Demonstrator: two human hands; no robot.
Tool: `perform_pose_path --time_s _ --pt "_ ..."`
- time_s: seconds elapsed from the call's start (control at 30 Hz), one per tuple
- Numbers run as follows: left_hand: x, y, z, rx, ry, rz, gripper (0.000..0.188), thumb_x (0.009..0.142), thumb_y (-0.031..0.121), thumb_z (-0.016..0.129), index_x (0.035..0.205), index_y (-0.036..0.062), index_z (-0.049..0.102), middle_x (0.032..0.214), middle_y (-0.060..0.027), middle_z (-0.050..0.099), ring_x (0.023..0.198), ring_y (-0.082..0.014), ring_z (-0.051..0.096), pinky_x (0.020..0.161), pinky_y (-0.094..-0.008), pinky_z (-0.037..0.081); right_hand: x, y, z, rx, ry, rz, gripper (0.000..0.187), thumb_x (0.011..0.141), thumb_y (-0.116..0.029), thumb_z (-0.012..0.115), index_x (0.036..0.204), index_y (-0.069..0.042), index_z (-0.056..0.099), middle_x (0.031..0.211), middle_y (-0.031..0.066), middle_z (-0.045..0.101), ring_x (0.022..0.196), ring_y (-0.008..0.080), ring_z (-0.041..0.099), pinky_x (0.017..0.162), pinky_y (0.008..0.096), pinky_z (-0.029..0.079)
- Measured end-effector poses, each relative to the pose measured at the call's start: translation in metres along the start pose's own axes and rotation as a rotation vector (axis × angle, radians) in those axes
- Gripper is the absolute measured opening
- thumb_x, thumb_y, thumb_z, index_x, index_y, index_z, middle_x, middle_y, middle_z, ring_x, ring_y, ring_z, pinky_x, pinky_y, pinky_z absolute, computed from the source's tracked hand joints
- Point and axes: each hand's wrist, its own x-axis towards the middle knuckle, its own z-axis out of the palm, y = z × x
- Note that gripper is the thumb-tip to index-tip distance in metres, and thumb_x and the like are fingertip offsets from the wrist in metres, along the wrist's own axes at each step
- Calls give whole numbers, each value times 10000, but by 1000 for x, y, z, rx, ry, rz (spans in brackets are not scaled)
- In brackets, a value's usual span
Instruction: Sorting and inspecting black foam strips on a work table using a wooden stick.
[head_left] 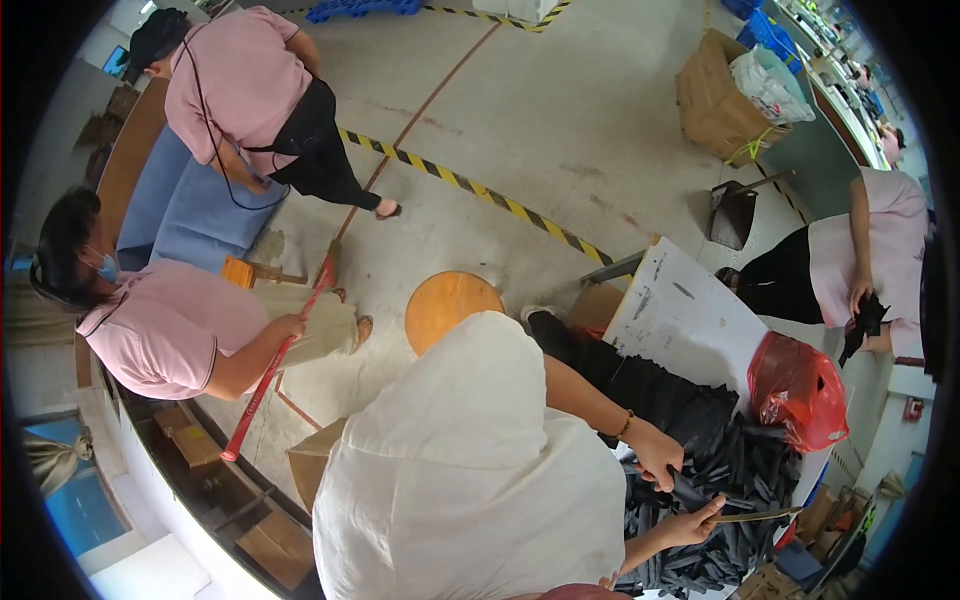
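Note:
Above a heap of black fabric strips (765, 480) on the white-topped table, my two hands work close together. My left hand (657, 455), with a beaded bracelet at the wrist, is closed on a dark grey fabric strip (690, 492). Just below it my right hand (690, 525) is closed round one end of a thin tan stick (755, 517), which points right over the heap; its exact kind is unclear. The dark strip's end lies near my right fingertips. A larger black cloth (665, 395) lies folded at the heap's far side.
A red plastic bag (797, 388) sits on the white table (680, 300) by the heap. A round wooden stool (450, 308) stands left of the table. Two people in pink stand at left, one holding a red pole (275, 375); another stands at right. A cardboard box (715, 100) is farther back.

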Motion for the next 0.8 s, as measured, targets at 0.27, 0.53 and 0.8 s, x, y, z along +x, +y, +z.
perform_pose_path --time_s 0.27,0.53,0.8 --pt "-20 -2 -5 142 -211 -111 276 772 256 562 622 26 588 540 -74 573 507 -165 563 509 -352 434 17 10 -26 -130 282 -213 421 958 -378 545 1174 -33 648 1176 136 629 1009 218 601 853 301 464" --pt "-89 -71 -56 620 103 -143 124 780 189 622 780 71 658 720 -125 640 697 -294 638 628 -390 499 65 124 -132 177 324 209 430 937 -387 576 1134 -5 563 881 39 581 545 72 495 441 202 339" --pt "-133 -110 -81 1077 346 -156 151 745 72 605 888 119 615 1017 -99 595 1008 -313 562 826 -397 463 -26 165 -106 -102 263 161 343 942 -230 578 1165 29 551 1000 95 626 518 106 546 485 239 429"
